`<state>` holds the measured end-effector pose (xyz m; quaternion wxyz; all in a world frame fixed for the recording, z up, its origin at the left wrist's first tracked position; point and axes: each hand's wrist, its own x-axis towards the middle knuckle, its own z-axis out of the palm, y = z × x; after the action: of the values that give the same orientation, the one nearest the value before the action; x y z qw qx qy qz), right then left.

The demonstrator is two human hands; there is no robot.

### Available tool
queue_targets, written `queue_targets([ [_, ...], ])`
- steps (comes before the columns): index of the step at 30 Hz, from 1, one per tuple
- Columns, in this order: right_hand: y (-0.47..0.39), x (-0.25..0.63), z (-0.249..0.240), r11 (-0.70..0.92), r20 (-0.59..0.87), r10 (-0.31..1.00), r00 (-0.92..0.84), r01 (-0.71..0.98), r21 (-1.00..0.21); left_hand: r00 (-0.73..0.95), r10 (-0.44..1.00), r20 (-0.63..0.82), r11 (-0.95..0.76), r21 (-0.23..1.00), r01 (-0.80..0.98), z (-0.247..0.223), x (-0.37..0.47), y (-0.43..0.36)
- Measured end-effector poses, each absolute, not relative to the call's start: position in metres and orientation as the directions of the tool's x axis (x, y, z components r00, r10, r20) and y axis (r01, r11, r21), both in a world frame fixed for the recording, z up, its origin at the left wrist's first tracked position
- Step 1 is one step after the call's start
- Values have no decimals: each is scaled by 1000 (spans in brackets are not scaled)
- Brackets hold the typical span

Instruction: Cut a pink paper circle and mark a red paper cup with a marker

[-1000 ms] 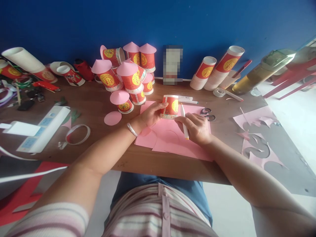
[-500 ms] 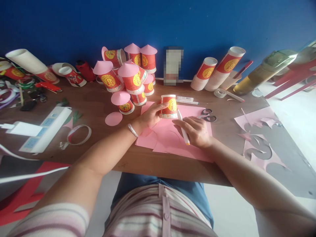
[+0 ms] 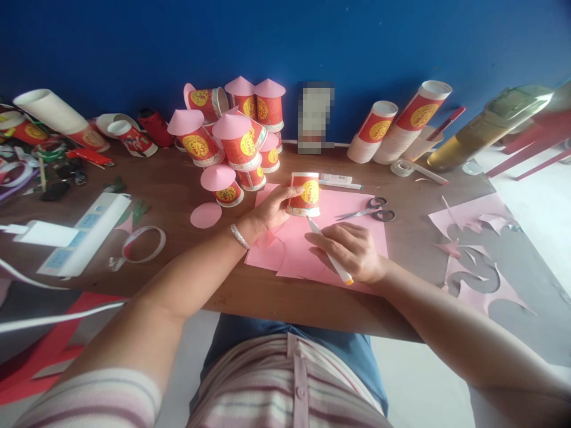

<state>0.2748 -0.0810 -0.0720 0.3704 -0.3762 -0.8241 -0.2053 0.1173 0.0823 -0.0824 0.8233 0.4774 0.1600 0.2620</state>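
Note:
My left hand [image 3: 277, 206] is closed around a red paper cup [image 3: 307, 195] with a yellow emblem, held upside down over pink paper [image 3: 303, 249]. A white marker [image 3: 330, 255] with an orange end is gripped in my right hand [image 3: 352, 249], its tip close to the cup's lower rim. Whether the tip touches the rim I cannot tell. Black-handled scissors [image 3: 370, 209] lie on the paper's upper right part. Left of my left hand rests a pink paper circle [image 3: 206, 215].
Several red cups with pink cone tops [image 3: 232, 128] stand at the back. Stacked cups [image 3: 375, 131] and a gold bottle [image 3: 486, 128] lean at the back right. Paper scraps [image 3: 477, 273] lie right; a power strip [image 3: 84, 232] and a tape roll [image 3: 143, 244] lie left.
My right hand with the marker has moved down and slightly left, bringing the tip to below the cup's rim. More of the scissors shows. The cup has stayed almost in place.

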Motion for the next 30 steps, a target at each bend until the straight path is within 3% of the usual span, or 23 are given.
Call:
queue_targets([
  [7, -80, 282, -74, 579, 753, 514, -412, 814, 50, 809, 588, 1, 397, 871, -290, -82, 117, 84],
  [11, -76, 285, -74, 460, 751, 591, -293, 888, -15, 830, 557, 16, 411, 863, -293, -86, 116, 84],
  [16, -69, 288, -77, 327, 747, 624, -232, 945, 20, 835, 550, -9, 455, 842, -290, -90, 116, 84],
  [30, -69, 293, -77, 393, 744, 544, -388, 901, 182, 875, 483, 19, 402, 883, -241, -83, 119, 80],
])
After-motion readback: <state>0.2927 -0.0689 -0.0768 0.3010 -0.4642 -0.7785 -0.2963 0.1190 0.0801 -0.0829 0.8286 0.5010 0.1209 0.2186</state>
